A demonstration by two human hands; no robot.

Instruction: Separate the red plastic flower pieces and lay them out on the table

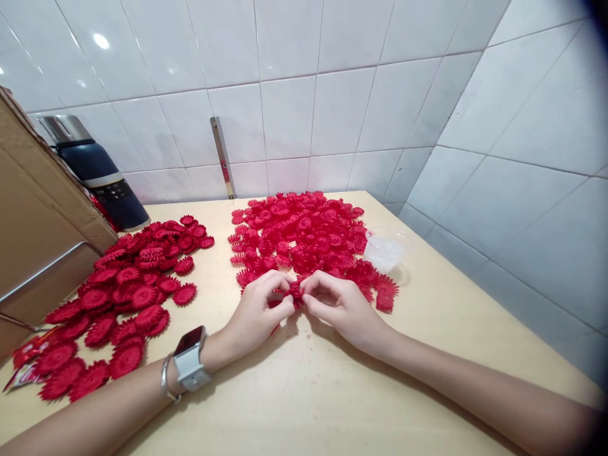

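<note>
A small red piece with a toothed, frilly edge [296, 292] is pinched between my two hands just above the table. My left hand [266, 303] grips its left side with thumb and forefinger; a watch and a bangle are on that wrist. From the other side my right hand [338, 306] pinches the same piece. Directly behind the hands spreads a large heap of red toothed pieces [304, 228]. Thicker round red rosettes [128, 275] lie piled to the left. The fingers partly cover the held piece, so its full shape is hidden.
A cardboard box [42, 209] stands at the left edge, with a dark blue flask [107, 174] leaning behind it. Clear plastic [384, 252] lies right of the heap. A red wrapper [33, 354] is at the lower left. Tiled walls border the wooden table [304, 405].
</note>
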